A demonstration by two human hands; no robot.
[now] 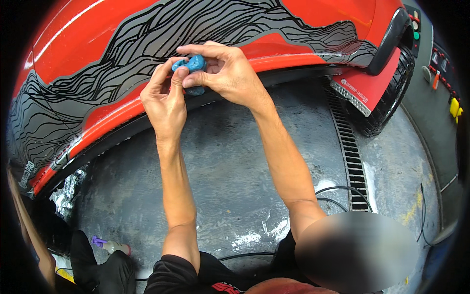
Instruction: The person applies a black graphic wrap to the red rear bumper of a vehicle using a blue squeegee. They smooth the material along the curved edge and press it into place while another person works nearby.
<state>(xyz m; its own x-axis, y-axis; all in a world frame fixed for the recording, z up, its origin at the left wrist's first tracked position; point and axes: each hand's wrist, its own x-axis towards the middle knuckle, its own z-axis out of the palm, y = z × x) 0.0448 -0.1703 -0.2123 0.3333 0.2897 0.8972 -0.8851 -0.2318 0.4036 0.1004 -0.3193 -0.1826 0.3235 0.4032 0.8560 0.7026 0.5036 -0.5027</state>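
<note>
Floor: wet grey concrete floor [230,161], glistening in patches.
Drain: long metal drain grate [350,147] beside the tyre [391,98].
Backdrop: red car body [98,39] with grey wave-line graphics.
Cables: black cables [342,191] trailing across concrete.

Just behind the hands runs a red car body [98,44] with a grey panel of black wavy lines [161,34]. Well right of them sits a black tyre [391,98] behind a red mud flap [364,88]. Below them spreads wet grey concrete floor [230,166], with a drain grate [350,147] right, black cables [338,188] beside it, and a purple-capped spray bottle [111,244] far lower left.
</note>
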